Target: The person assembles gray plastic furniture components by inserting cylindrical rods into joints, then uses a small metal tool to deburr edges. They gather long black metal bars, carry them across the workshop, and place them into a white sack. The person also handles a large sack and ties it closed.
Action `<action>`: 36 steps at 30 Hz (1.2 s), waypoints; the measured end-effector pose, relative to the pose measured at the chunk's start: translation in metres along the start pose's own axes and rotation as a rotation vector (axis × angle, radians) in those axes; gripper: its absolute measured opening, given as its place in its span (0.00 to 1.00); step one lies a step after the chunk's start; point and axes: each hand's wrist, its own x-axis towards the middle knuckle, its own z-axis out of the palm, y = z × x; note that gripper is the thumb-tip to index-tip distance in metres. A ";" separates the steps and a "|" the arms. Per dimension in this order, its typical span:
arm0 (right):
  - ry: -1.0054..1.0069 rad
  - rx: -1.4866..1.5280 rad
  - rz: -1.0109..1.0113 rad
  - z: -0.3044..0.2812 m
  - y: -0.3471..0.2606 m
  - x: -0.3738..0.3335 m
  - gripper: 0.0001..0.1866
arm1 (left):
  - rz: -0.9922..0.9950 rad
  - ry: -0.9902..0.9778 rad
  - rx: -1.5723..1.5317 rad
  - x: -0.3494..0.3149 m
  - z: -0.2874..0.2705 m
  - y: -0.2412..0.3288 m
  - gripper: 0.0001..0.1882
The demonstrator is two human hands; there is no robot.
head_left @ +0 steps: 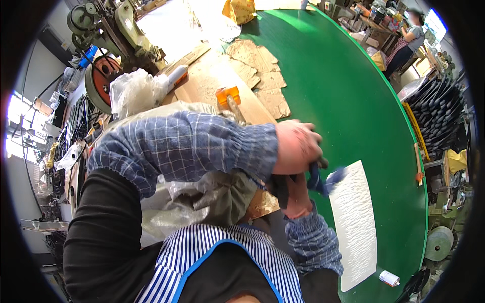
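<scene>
My left hand (299, 146) reaches across to the right in a blue checked sleeve, its fingers curled down over something dark. Just below it, my right hand (297, 196) comes up from the lower right and is mostly covered by the left hand and a dark shape. A dark blue, cloth-like piece (317, 181) hangs out to the right of both hands, its end smeared by motion. What the left fingers grip is hidden. Beyond that blue end, a long white crinkled sheet (353, 222) lies on the green table (328, 86).
An orange object (227, 94) and torn brown cardboard (268, 86) lie ahead on boards. A white spray can (389, 278) rests at the lower right. An old machine with a red wheel (103, 81) stands far left, beside a plastic bag (139, 91). A person (406, 43) stands far right.
</scene>
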 end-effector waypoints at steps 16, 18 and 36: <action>0.029 1.436 0.326 -0.014 -0.009 0.060 0.16 | -0.351 -0.005 0.117 -0.109 0.045 -0.031 0.09; 0.276 1.193 0.265 -0.010 -0.008 0.041 0.16 | -0.482 -0.093 -0.149 -0.114 0.046 -0.039 0.12; 0.049 1.311 0.761 0.016 0.091 -0.073 0.20 | -0.244 0.167 -0.618 -0.151 0.060 -0.083 0.16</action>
